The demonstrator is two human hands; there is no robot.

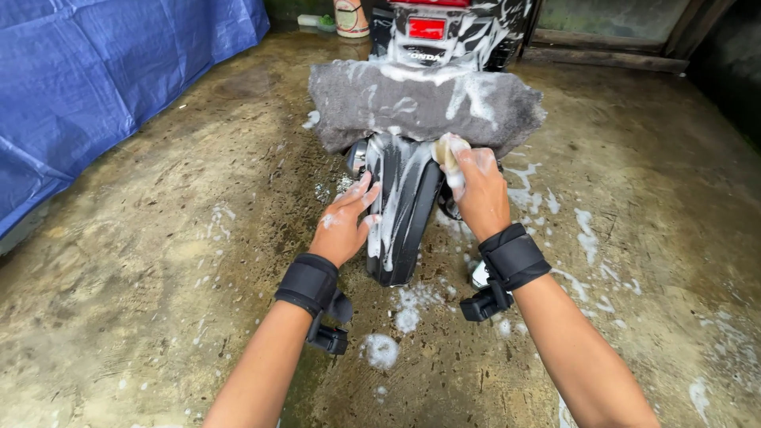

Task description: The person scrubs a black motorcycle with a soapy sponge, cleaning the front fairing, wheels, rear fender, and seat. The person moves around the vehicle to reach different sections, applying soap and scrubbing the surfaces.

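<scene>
**Washing the rear mudguard: hand placement and surroundings**

The black rear mudguard (403, 208) of the motorcycle (444, 32) stood at the centre of the view, streaked with foam and hanging below a soapy grey towel (424, 101) draped across the tail. The left hand (346, 224) was laid flat and open against the mudguard's left face, fingers spread, nothing held. The right hand (479, 194) was closed in a firm grip on a pale sudsy sponge (448, 152), pressed to the upper right edge of the mudguard just beneath the towel. For good work, the panel was best steadied by the flat hand while the sponge was drawn downward along its curve.

The wet concrete floor (158, 261) was mottled and dotted with foam patches (382, 349). A blue tarpaulin (95, 79) lay at the left.
</scene>
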